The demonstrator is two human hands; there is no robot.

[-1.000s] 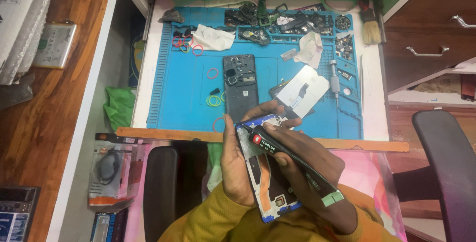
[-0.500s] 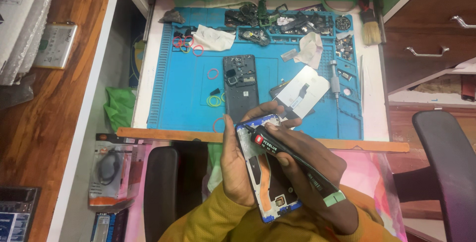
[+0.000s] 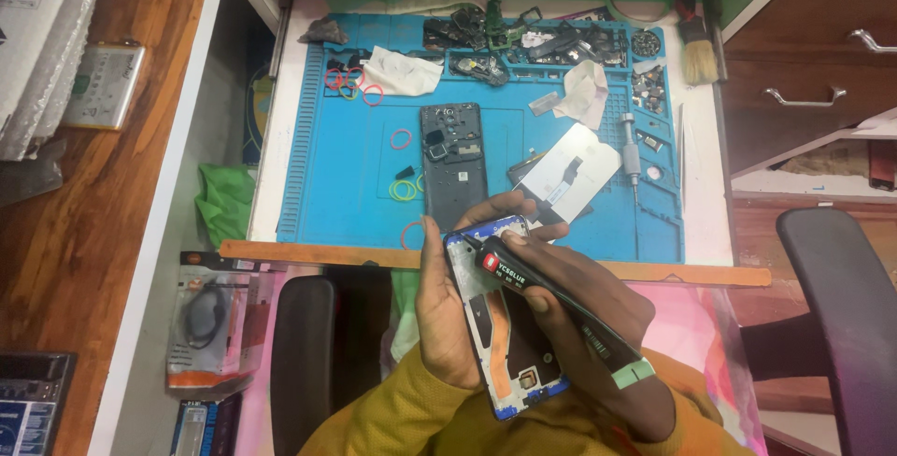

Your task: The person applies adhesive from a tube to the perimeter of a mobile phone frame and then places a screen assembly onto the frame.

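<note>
Up close: left hand [image 3: 448,325] clasps blue phone frame [image 3: 505,325]; right hand [image 3: 579,306] grips black glue tube [image 3: 551,302], nozzle touching frame's top edge; blue mat [image 3: 346,185] beyond both hands.

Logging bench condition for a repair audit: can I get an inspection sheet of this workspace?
Surface: blue silicone repair mat on white desk.
Job's things: blue-edged phone frame; black glue tube, nozzle at frame's top edge.
Clutter: dark opened phone body, white screen panel, coloured rubber bands, small parts, brush.
Hands: left hand holds frame; right hand holds tube.
Cables: packaged black cable.
Surroundings: wooden drawers, black chair.
</note>
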